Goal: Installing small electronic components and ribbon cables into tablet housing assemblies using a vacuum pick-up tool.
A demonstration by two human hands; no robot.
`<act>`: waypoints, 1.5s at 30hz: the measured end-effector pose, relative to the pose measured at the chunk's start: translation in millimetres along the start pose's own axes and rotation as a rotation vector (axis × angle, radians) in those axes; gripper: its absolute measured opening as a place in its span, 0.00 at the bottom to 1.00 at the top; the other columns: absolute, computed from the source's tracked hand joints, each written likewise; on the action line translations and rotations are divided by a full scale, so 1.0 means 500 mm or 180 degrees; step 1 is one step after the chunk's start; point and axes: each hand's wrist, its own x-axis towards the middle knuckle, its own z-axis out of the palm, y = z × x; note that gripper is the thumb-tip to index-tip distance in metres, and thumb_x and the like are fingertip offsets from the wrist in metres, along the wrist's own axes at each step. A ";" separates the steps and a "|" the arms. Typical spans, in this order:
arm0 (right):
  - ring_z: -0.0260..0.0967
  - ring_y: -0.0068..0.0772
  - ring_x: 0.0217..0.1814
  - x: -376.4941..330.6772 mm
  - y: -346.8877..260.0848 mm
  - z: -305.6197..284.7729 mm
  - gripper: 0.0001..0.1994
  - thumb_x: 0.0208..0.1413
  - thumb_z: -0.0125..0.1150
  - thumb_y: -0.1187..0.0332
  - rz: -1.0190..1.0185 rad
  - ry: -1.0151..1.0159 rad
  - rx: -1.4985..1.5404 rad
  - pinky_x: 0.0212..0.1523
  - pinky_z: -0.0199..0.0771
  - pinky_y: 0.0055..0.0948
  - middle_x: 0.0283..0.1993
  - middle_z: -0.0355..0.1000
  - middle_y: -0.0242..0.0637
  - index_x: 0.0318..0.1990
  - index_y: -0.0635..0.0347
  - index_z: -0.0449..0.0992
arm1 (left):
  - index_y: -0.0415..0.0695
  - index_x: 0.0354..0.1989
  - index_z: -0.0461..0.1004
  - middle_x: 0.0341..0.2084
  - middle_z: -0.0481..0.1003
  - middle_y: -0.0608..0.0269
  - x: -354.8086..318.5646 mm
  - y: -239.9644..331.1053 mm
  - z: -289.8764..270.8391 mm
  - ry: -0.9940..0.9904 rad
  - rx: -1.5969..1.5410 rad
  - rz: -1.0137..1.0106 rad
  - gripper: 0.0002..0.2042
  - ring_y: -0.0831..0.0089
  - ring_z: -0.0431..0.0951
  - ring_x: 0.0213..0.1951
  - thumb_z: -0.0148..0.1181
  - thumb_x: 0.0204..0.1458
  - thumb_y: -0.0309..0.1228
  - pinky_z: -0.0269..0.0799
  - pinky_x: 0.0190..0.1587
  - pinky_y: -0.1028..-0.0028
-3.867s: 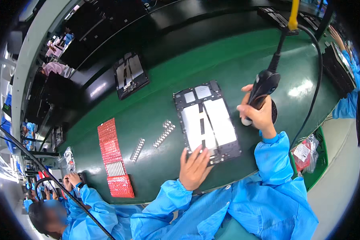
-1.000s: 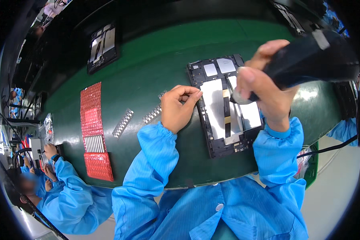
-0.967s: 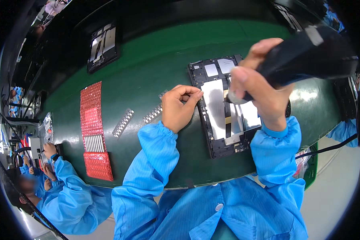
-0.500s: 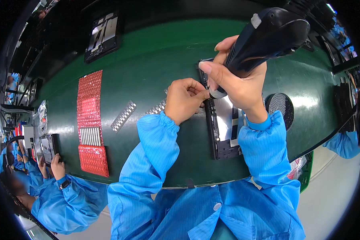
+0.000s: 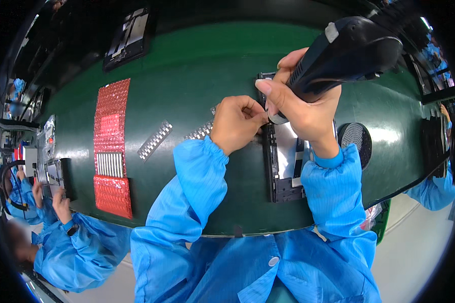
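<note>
On the green table [image 5: 197, 65], the right hand [image 5: 303, 108] grips a black power screwdriver [image 5: 346, 55] over the dark panel [image 5: 283, 166]; the left hand [image 5: 235, 123] pinches closed just beside its tip.

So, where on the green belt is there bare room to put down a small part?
One free patch of the green belt lies between the red bubble-wrap sheet and the black device frame. Another is the near strip by the left sleeve. It is crowded where the left hand and right hand, with its electric screwdriver, meet at the frame.
</note>
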 end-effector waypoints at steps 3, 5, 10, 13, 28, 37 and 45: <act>0.65 0.19 0.17 -0.003 0.000 0.010 0.17 0.43 0.64 0.85 -0.0098 -0.0070 -0.0023 0.18 0.66 0.18 0.19 0.68 0.34 0.40 0.66 0.66 | 0.35 0.24 0.74 0.18 0.75 0.62 0.000 0.002 -0.002 -0.0047 0.0034 0.0183 0.04 0.80 0.74 0.19 0.63 0.46 0.22 0.69 0.18 0.80; 0.65 0.19 0.17 -0.005 -0.001 0.014 0.17 0.43 0.64 0.85 -0.0167 -0.0099 -0.0012 0.18 0.66 0.18 0.19 0.68 0.34 0.40 0.66 0.66 | 0.35 0.24 0.74 0.17 0.74 0.63 -0.005 0.018 -0.004 -0.0055 0.0064 0.0052 0.06 0.80 0.73 0.19 0.64 0.46 0.24 0.68 0.19 0.80; 0.65 0.19 0.17 -0.009 -0.005 0.013 0.15 0.44 0.63 0.85 -0.0107 0.0080 -0.0121 0.19 0.65 0.18 0.18 0.68 0.33 0.39 0.66 0.66 | 0.35 0.24 0.74 0.17 0.74 0.63 0.000 -0.002 0.000 -0.0050 -0.0024 0.0156 0.07 0.80 0.74 0.19 0.65 0.46 0.25 0.69 0.19 0.80; 0.66 0.20 0.17 -0.010 -0.003 0.002 0.15 0.44 0.62 0.85 -0.0008 0.0214 -0.0179 0.20 0.66 0.18 0.18 0.68 0.33 0.40 0.66 0.66 | 0.34 0.24 0.74 0.18 0.75 0.62 -0.004 0.002 0.005 -0.0026 -0.0025 0.0037 0.07 0.79 0.74 0.20 0.65 0.45 0.26 0.70 0.20 0.79; 0.66 0.23 0.16 -0.118 -0.122 -0.343 0.17 0.44 0.63 0.82 -0.0167 0.1878 -0.0494 0.17 0.64 0.20 0.18 0.68 0.33 0.43 0.70 0.67 | 0.37 0.29 0.73 0.25 0.71 0.62 -0.058 0.039 -0.111 0.0406 0.2830 0.1043 0.14 0.74 0.70 0.27 0.72 0.34 0.24 0.68 0.29 0.76; 0.66 0.20 0.15 -0.122 -0.077 -0.371 0.16 0.42 0.68 0.79 0.0063 0.1961 -0.0643 0.17 0.63 0.19 0.18 0.69 0.31 0.39 0.68 0.69 | 0.34 0.32 0.73 0.22 0.73 0.67 -0.048 0.029 -0.113 -0.0053 0.0716 -0.0075 0.12 0.83 0.71 0.25 0.66 0.38 0.14 0.68 0.29 0.85; 0.66 0.19 0.15 -0.126 -0.067 -0.371 0.14 0.43 0.68 0.78 0.0110 0.1909 -0.0632 0.16 0.64 0.19 0.17 0.69 0.31 0.36 0.67 0.68 | 0.36 0.21 0.75 0.21 0.75 0.63 -0.067 0.037 -0.065 0.0926 0.2338 0.0235 0.06 0.81 0.72 0.23 0.68 0.37 0.18 0.67 0.28 0.81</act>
